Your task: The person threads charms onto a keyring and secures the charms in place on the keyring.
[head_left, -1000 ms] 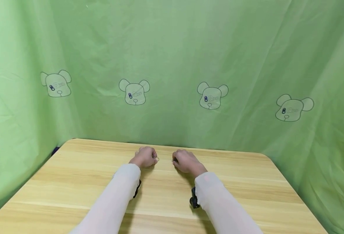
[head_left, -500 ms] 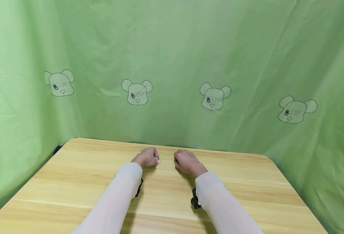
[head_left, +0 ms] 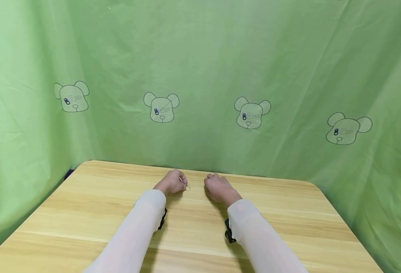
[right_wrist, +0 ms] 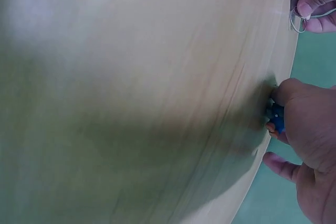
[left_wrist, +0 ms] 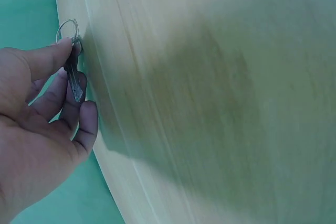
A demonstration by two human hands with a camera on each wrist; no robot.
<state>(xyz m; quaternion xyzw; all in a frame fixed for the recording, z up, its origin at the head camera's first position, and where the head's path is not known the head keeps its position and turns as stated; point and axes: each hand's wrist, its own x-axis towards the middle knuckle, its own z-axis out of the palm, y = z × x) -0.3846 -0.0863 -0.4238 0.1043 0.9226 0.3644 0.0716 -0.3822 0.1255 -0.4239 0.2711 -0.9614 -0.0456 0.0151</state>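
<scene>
Near the table's far edge, my left hand (head_left: pixel 173 182) pinches a bunch of keys by the ring end, between thumb and fingers. A metal key (left_wrist: pixel 76 85) hangs down along the fingers in the left wrist view, and the thin key ring (left_wrist: pixel 57 32) stands out above the thumb. To the right, my right hand (head_left: pixel 218 188) curls around a small blue and orange trinket (right_wrist: pixel 276 120), close over the tabletop. Most of that trinket is hidden by the fingers. A gap separates the two hands.
The light wood table (head_left: pixel 193 227) has rounded far corners. Green cloth (head_left: pixel 200 57) printed with bear heads hangs behind it and along both sides. Black wrist cameras (head_left: pixel 230 231) sit under the white sleeves (head_left: pixel 255 231).
My left hand has shifted slightly right, and its fingers have turned so the key ring shows farther out. The right hand stays nearly in place. The head view has swung a little left.
</scene>
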